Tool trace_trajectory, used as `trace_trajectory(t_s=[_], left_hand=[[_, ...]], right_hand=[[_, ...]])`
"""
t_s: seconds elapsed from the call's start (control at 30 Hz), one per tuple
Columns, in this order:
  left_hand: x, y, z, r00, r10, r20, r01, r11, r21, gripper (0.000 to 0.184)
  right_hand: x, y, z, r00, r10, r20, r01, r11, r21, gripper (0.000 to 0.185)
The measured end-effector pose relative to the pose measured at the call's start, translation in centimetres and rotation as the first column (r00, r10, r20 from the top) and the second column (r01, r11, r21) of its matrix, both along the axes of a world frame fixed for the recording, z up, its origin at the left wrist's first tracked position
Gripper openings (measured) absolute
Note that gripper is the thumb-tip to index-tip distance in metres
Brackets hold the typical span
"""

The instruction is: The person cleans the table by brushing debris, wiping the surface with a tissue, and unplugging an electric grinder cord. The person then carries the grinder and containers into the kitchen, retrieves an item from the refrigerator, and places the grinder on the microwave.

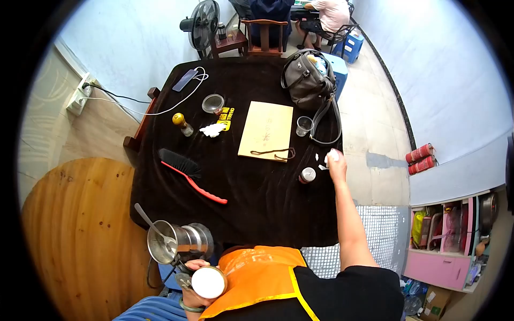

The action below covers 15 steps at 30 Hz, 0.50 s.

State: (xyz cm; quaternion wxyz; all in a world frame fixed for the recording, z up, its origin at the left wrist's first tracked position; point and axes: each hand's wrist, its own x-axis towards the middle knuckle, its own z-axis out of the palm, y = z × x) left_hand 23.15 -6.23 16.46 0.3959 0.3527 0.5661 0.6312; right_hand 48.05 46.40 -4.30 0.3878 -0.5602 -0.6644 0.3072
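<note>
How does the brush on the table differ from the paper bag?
The brush has dark bristles and a red handle; the paper bag is tan, with dark cord handles.
The brush is long and narrow; the paper bag is broad and nearly rectangular.
Both lie on the dark tablecloth.

Pale bluish walls point(450, 69); light tiled floor point(369, 99). Desk point(267, 219) under dark cloth point(257, 184); round wooden tabletop point(80, 224) left, pink cabinet point(436, 270) right, wooden chair point(265, 37) beyond.
</note>
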Motion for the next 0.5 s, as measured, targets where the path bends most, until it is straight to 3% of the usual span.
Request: trace_trajectory(t_s=[0.07,0.1,0.2,0.23,0.3,0.33,0.37,0.4,0.43,0.5], left_hand=[[0.4,1.0,0.8,0.998,-0.002,0.059,0.001,1.000,0.012,0.094],[0.6,1.4,0.9,0.997,0.006,0.076,-0.007,1.000,0.012,0.094],[1.0,2.0,1.2,0.995,0.033,0.096,-0.033,0.999,-0.002,0.093],[1.2,2.3,1.2,0.996,0.047,0.078,-0.046,0.999,-0.005,0.093],[1.3,2.7,0.9,0.995,0.065,0.071,-0.065,0.998,0.007,0.093],[1.3,2.9,0.6,0.994,0.069,0.082,-0.071,0.997,0.020,0.092],[1.4,2.8,0.6,0.993,0.077,0.094,-0.080,0.997,0.024,0.092],[2.3,3.8,1.8,0.968,0.216,0.127,-0.212,0.976,-0.041,0.086],[1.9,3.7,1.7,0.974,0.208,0.093,-0.205,0.978,-0.041,0.083],[1.3,3.9,1.8,0.976,0.211,0.060,-0.208,0.977,-0.047,0.081]], right_hand=[[1.6,-0.7,-2.8,0.854,0.112,0.508,-0.225,0.960,0.166,0.036],[1.2,-2.3,0.0,0.782,0.087,0.617,-0.312,0.912,0.267,0.036],[1.2,-1.5,-2.3,0.740,0.077,0.668,-0.401,0.848,0.346,0.029],[0.7,-0.4,-2.5,0.774,0.109,0.624,-0.374,0.873,0.313,0.028],[-0.7,1.4,-1.6,0.922,0.090,0.376,-0.255,0.872,0.417,0.027],[-1.6,1.7,-0.5,0.930,0.139,0.340,-0.282,0.863,0.418,0.027],[-2.3,1.5,0.1,0.883,0.235,0.407,-0.394,0.843,0.368,0.026],[-2.4,1.1,-0.8,0.789,0.287,0.544,-0.499,0.815,0.293,0.024],[-2.4,1.4,-1.7,0.677,0.325,0.660,-0.588,0.778,0.220,0.022],[-3.2,3.4,-1.6,0.629,0.418,0.656,-0.568,0.823,0.021,0.018]])
